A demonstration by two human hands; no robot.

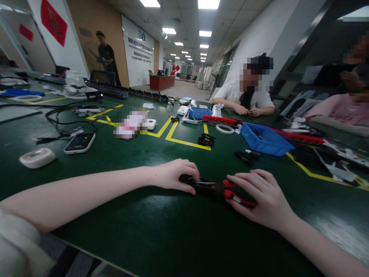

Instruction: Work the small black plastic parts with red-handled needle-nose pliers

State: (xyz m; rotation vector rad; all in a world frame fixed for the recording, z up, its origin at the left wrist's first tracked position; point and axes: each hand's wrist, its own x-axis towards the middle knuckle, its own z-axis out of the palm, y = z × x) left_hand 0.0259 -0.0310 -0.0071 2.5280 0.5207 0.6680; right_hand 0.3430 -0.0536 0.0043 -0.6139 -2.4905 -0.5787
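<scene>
My right hand (261, 198) is closed around the red and black handles of a pair of pliers (227, 190), low over the green table. The pliers' dark jaws point left, toward my left hand (177, 175). Between my left thumb and fingers is a small black part (188, 179), mostly hidden by the fingers. The jaws meet or overlap this part; whether they grip it I cannot tell. Beyond my hands lie more black parts (206, 140) inside a yellow-taped outline, and others (246, 156) nearer the blue bin.
A blue bin (266, 144) stands at right behind my right hand. A white roundish object (37, 157), a black-faced device (80, 143) and a phone (131, 125) lie at left, near black cables (57, 115). Across the table sits a person (245, 92); another is at far right.
</scene>
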